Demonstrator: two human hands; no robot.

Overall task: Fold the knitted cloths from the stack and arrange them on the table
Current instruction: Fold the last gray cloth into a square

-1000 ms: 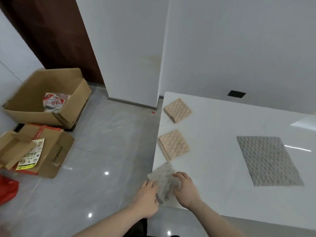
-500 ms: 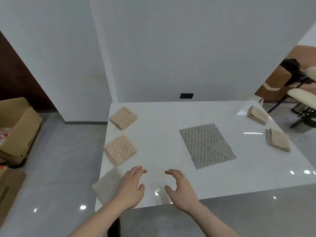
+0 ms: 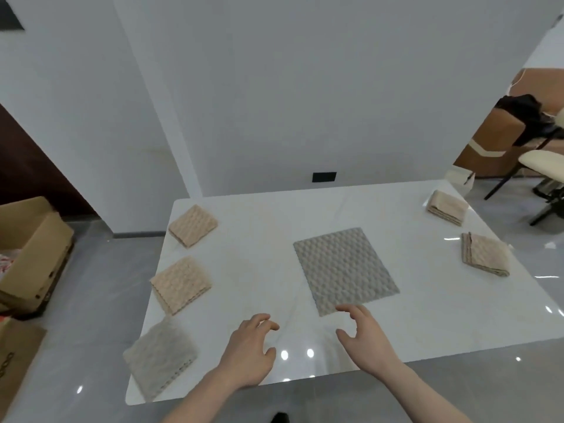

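Fingers (image 3: 348, 309) of both hands loosely spread, holding nothing, above counter (image 3: 396, 331) | flat grey cloth (image 3: 345, 270) mid-counter, just beyond right hand (image 3: 366, 340) | probably light, limp, grippy knit: pinch near corners | left hand (image 3: 250, 346) empty

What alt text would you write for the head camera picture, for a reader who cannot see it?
Two bare hands, left hand and right hand, hover empty over a white table, near a flat grey knitted cloth. Along the left edge lie two folded beige cloths and a folded grey cloth; two more folded beige cloths lie at the right.
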